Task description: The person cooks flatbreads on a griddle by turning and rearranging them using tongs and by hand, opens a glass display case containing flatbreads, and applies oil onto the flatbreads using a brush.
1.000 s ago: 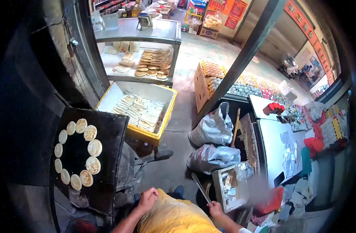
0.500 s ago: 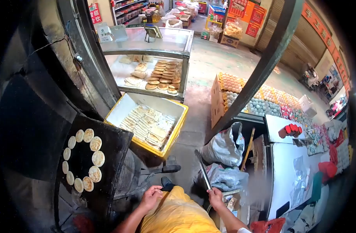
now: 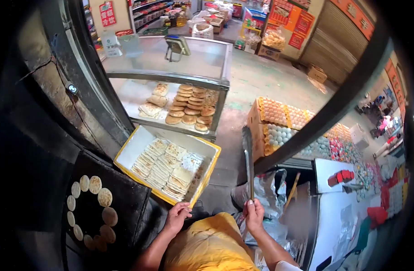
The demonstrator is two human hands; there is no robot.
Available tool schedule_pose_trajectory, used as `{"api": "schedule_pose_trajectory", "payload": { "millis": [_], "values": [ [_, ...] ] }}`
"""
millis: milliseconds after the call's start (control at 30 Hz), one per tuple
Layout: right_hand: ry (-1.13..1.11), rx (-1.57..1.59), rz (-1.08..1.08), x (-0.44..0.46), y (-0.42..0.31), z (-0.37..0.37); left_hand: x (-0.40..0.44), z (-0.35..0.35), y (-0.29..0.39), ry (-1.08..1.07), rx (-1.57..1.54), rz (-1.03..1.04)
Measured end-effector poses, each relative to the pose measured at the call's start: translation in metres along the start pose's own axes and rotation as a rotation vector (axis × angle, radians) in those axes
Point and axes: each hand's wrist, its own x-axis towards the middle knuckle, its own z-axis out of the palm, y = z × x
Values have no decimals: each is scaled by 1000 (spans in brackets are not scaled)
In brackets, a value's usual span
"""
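Note:
Metal tongs (image 3: 248, 158) point upward from my right hand (image 3: 254, 214), whose fingers are wrapped round their lower end. My left hand (image 3: 177, 217) has its fingers curled near the front edge of a yellow-rimmed box (image 3: 202, 185); whether it touches the rim or holds anything is unclear. Rows of flat square breads (image 3: 159, 165) lie in that box. On a dark griddle (image 3: 121, 203) at the left, round flatbreads (image 3: 105, 198) form a ring. Behind the box, a glass case (image 3: 170, 58) holds stacked round breads (image 3: 187, 104) and folded flat ones.
Grey sacks (image 3: 263, 192) stand on the floor to the right of my right hand. A dark post (image 3: 333, 104) slants across the right side, before trays of eggs (image 3: 274, 113). At the right is a white table (image 3: 331, 212) with red-lidded jars (image 3: 341, 177).
The view has shifted toward the glass case and the bread box, which look closer. My right hand has raised the tongs from a tilt to nearly upright. My left hand now appears beside the box.

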Motion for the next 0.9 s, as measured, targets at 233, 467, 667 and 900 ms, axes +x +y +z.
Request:
{"api": "schedule_pose_trajectory", "payload": {
  "millis": [233, 467, 667, 900],
  "values": [
    [-131, 158, -157, 153, -86, 65, 64, -17, -24, 33, -883, -122],
    [-163, 115, -426, 362, -188, 138, 209, -51, 15, 331, -528, -409],
    [-385, 190, -399, 492, -210, 195, 347, -136, 15, 487, -252, -365],
    [-366, 221, -325, 507, -202, 206, 470, -207, 7, 647, -34, -402]
  ]
}}
